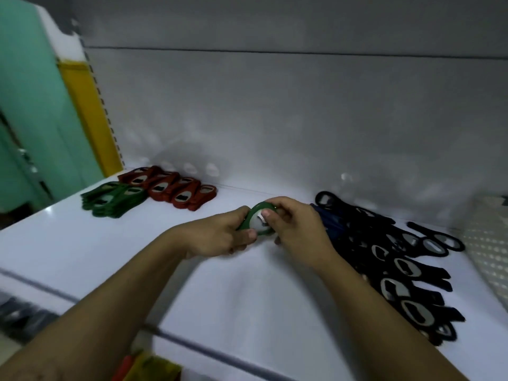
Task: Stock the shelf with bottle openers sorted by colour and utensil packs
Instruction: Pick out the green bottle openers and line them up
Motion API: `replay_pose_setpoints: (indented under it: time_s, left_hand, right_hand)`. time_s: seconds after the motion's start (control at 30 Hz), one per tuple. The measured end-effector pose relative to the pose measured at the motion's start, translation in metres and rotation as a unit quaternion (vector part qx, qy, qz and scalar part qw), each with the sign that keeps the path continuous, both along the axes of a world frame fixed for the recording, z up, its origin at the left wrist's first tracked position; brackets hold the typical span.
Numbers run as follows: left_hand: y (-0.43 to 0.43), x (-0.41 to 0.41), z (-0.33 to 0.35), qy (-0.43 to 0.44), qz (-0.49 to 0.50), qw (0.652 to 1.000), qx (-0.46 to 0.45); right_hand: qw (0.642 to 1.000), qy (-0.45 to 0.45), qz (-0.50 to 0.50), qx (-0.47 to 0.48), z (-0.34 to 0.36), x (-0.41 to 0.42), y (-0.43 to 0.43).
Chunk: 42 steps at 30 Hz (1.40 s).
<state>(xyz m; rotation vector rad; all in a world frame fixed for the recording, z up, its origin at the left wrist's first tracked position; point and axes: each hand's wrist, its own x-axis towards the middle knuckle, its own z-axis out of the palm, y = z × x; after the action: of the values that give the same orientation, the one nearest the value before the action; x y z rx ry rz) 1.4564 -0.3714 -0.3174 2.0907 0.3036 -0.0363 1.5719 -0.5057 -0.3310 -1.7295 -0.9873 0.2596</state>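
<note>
We see both hands meeting over the white shelf (220, 298), both on one green bottle opener (257, 215). The left hand (220, 235) is curled round its handle end. The right hand (297, 229) pinches the round head end, thumb pressed on the metal insert. The opener is tilted and low over the shelf; we cannot tell if it touches.

All places are from the held opener:
- Green stack (112, 199): well to its left, a bit further back, lying on the shelf.
- Red row (176, 188): left and behind, nearer than the green stack, up against the back panel (275, 119).
- Blue openers (330, 221): just right of it, partly hidden behind the right hand.
- Black pile (406, 270): right of it, running from the back panel toward the shelf's front edge, openers overlapping.
- Perforated panel (489, 243): far right, past the black pile.
- Yellow strip (88, 114): upright, far left and behind.
- Yellow and red packs (148, 367): below and left, under the shelf's front edge, blurred.
</note>
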Motion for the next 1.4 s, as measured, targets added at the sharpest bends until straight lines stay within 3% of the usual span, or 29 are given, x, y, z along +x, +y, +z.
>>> replay_pose_setpoints:
  time_s: [0.27, 0.33, 0.4, 0.47, 0.6, 0.7, 0.77, 0.83, 0.93, 1.03, 1.13, 1.3, 1.4]
  left_hand:
    - [0.015, -0.072, 0.014, -0.021, 0.086, 0.993, 0.080]
    - [0.021, -0.089, 0.009, -0.044, 0.136, 0.988, 0.058]
    - [0.023, -0.101, 0.004, -0.109, 0.192, 0.975, -0.024]
    - [0.020, -0.107, 0.001, -0.190, 0.253, 0.940, -0.125]
    - [0.017, -0.104, -0.002, -0.279, 0.369, 0.866, -0.191]
    - [0.019, -0.102, -0.002, -0.314, 0.425, 0.812, -0.248]
    - [0.025, -0.103, -0.002, -0.320, 0.444, 0.798, -0.254]
    - [0.035, -0.107, -0.003, -0.308, 0.445, 0.803, -0.248]
    - [0.053, -0.119, -0.003, -0.259, 0.408, 0.850, -0.211]
    - [0.069, -0.127, -0.001, -0.210, 0.363, 0.890, -0.178]
    - [0.083, -0.127, 0.000, -0.148, 0.317, 0.927, -0.135]
    - [0.110, -0.128, 0.004, -0.087, 0.230, 0.952, -0.183]
    - [0.121, -0.128, 0.001, -0.082, 0.232, 0.953, -0.174]
  right_hand:
    - [0.994, 0.077, 0.073, 0.011, 0.022, -0.044, 0.023]
    - [0.990, 0.119, 0.063, 0.029, 0.026, -0.053, 0.032]
    - [0.978, 0.196, 0.047, 0.062, 0.030, -0.063, 0.041]
    - [0.951, 0.291, 0.030, 0.098, 0.031, -0.075, 0.049]
    - [0.887, 0.443, 0.011, 0.130, 0.027, -0.107, 0.063]
    - [0.851, 0.511, 0.025, 0.123, 0.026, -0.126, 0.071]
    - [0.852, 0.512, 0.037, 0.101, 0.025, -0.133, 0.075]
    - [0.874, 0.479, 0.050, 0.059, 0.022, -0.134, 0.077]
    - [0.908, 0.410, 0.089, -0.002, 0.018, -0.131, 0.076]
    - [0.949, 0.270, 0.142, -0.084, 0.016, -0.127, 0.078]
    - [0.965, 0.172, 0.140, -0.142, 0.020, -0.125, 0.086]
    - [0.952, 0.204, 0.170, -0.151, 0.020, -0.122, 0.103]
    - [0.946, 0.240, 0.157, -0.149, 0.017, -0.122, 0.119]
